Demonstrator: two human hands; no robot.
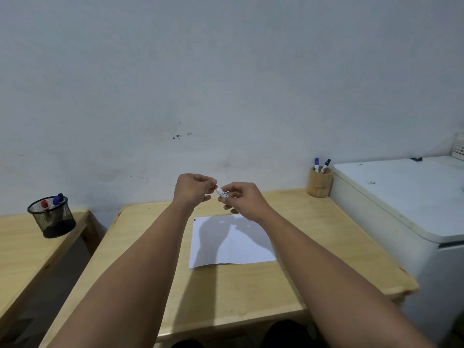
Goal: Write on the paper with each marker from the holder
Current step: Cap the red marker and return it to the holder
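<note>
**Red marker held over the far edge of the paper**

A wooden holder (319,183) with two markers stands at the table's (251,292) far right corner; a mesh cup (51,217) sits on the side table. Nothing blocks the paper (231,242). Both hands are raised above its far edge: the right hand (244,199) clamps the marker (222,192) barrel, long axis tilted up-left, the left hand (193,188) pinching its red end.

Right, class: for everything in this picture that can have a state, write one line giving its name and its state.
White marker with red end: held in the air between both hands, above the table.
Left hand: closed on the marker's red end.
Right hand: gripping the marker's barrel.
White sheet of paper: flat on the wooden table, nearly blank.
Round wooden holder: upright, two markers inside.
Black mesh cup: upright, red and blue markers inside.
</note>
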